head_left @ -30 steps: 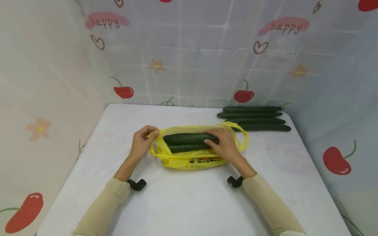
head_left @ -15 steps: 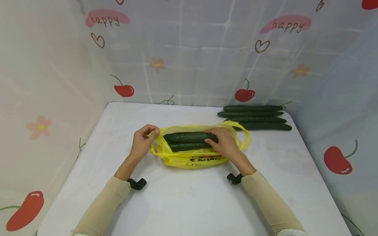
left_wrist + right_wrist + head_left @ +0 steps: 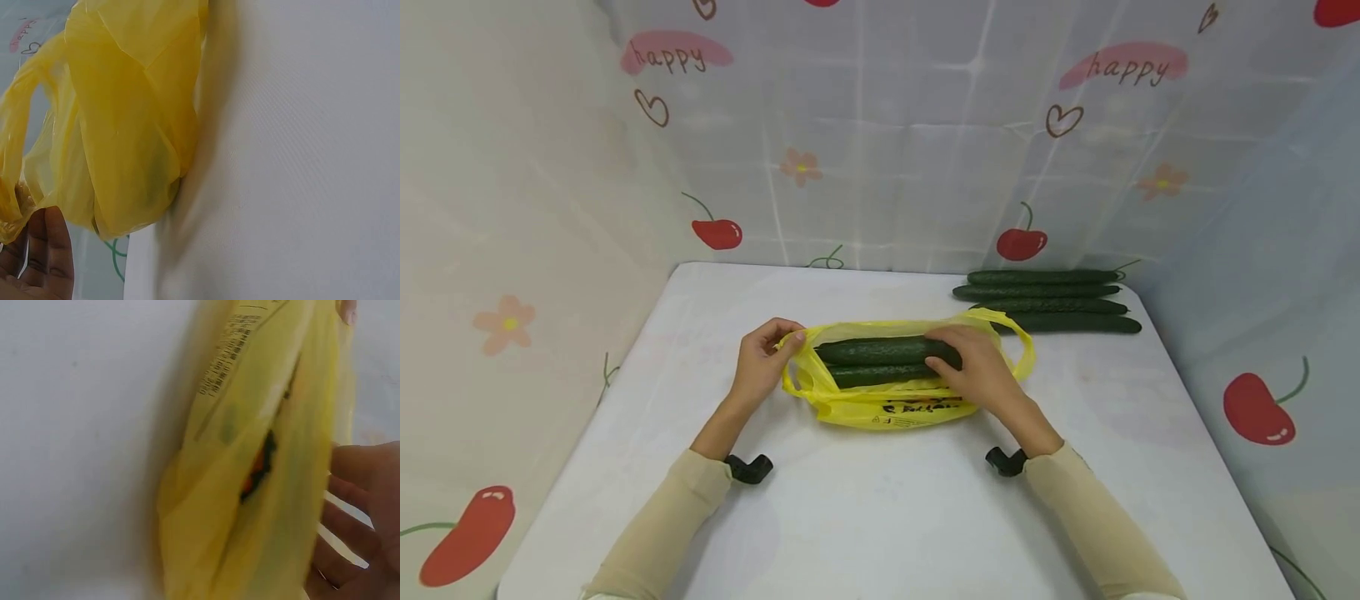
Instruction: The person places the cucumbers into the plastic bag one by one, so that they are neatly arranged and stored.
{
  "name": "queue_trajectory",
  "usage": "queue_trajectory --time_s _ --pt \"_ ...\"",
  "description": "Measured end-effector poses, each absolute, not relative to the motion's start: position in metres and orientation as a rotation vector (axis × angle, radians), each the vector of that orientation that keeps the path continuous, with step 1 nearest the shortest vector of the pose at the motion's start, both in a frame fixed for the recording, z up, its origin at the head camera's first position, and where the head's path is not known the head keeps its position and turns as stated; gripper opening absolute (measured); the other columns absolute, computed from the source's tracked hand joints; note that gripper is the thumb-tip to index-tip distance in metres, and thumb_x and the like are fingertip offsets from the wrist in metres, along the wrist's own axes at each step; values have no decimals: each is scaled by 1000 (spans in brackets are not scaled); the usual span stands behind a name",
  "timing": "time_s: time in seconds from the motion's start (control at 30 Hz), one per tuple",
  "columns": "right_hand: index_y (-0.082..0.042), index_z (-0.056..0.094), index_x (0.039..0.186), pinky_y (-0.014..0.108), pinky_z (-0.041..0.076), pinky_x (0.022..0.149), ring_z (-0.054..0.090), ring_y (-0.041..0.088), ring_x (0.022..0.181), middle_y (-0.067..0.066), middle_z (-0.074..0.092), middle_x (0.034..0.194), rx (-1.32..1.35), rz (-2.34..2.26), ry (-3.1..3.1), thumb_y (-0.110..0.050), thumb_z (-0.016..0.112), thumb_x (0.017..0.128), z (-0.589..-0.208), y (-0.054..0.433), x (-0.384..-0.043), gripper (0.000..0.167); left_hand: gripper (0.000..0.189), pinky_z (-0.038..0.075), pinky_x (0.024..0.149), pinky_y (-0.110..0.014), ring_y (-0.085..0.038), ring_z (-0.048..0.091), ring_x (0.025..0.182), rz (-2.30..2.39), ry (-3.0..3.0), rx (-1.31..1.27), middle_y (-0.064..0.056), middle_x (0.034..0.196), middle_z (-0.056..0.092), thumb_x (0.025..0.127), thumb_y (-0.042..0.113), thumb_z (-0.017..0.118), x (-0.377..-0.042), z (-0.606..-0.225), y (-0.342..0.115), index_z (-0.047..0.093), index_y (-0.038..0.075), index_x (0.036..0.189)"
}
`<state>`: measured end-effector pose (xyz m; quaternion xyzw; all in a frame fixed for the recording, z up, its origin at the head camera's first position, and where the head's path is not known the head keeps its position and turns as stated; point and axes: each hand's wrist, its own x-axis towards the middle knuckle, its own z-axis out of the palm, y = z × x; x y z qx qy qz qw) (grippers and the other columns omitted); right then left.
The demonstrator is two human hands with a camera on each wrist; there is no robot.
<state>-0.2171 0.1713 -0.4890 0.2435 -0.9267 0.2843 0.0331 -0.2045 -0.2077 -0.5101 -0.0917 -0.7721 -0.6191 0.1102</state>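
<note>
A yellow plastic bag with dark print lies on its side on the table, its mouth wide. Inside it, two dark green cucumbers are visible, a rear cucumber and a front cucumber. My left hand pinches the bag's left edge by the handle between thumb and fingers. Reaching into the mouth, my right hand grips the right end of the rear cucumber. In the left wrist view the yellow bag hides its contents. The right wrist view has my right hand partly behind the bag's front wall.
Several more cucumbers lie side by side at the table's back right corner, the nearest partly behind the bag's handle. A white cloth covers the table. Printed curtains stand along its back and sides.
My right hand and forearm have shifted slightly to the right, and the rear cucumber's right end sits a little further right. The left hand keeps its hold on the bag.
</note>
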Motion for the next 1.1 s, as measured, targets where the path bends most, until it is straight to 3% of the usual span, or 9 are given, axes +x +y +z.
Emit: queue_trajectory --time_s 0.17,0.4,0.53,0.63,0.7,0.8,0.9,0.97,1.1 --pt "-15 71 138 59 50 116 61 34 137 9 71 141 718 931 -2700 -27 76 103 -474 186 -208 38 21 56 90 -16 -5 70 105 -1832 -2265 -254 -12 111 74 105 21 73 -205 -509 -206 76 2 113" --pt "-12 76 129 57 53 108 65 33 126 11 76 130 609 959 -2474 -15 81 98 -456 229 -210 32 21 56 90 -16 -5 71 105 -1832 -2267 -251 -5 110 73 105 22 73 -207 -510 -205 75 3 114" --pt "-11 76 128 33 54 106 68 31 118 12 76 126 528 954 -2440 -10 82 96 -455 260 -217 33 21 55 89 -15 -4 71 104 -1832 -2273 -242 0 108 74 105 22 73 -207 -511 -206 75 3 114" --pt "-9 76 128 10 47 102 68 19 114 14 75 126 455 993 -2438 -8 82 95 -458 283 -222 33 21 55 89 -15 -3 71 104 -1831 -2273 -234 2 108 74 105 22 73 -207 -511 -206 75 3 114" --pt "-8 76 128 4 44 101 66 10 113 14 75 127 381 1028 -2456 -11 82 97 -462 298 -227 32 21 55 90 -15 -3 71 105 -1826 -2275 -231 3 109 74 105 22 73 -206 -511 -207 75 3 114" --pt "-10 74 133 18 51 105 65 11 119 14 73 135 231 1046 -2537 -22 78 101 -470 320 -234 34 22 55 89 -15 -3 71 105 -1824 -2275 -224 5 109 74 105 23 73 -206 -510 -208 75 4 114" --pt "-10 71 138 46 53 111 64 31 128 17 70 142 100 1029 -2631 -35 74 104 -482 343 -242 42 22 55 88 -16 -3 71 104 -1828 -2271 -212 5 109 74 105 23 74 -205 -511 -208 76 4 114" --pt "-10 68 142 64 48 112 59 43 135 21 65 147 29 1004 -2701 -43 70 105 -491 357 -247 50 21 55 87 -16 -3 70 103 -1831 -2268 -207 4 108 74 105 22 74 -205 -511 -208 75 3 113" --pt "-9 63 147 73 36 119 45 52 149 25 54 160 -66 1011 -2769 -49 71 103 -507 382 -249 60 21 55 88 -16 -2 70 105 -1835 -2264 -222 1 108 74 105 20 73 -204 -510 -209 75 1 114"
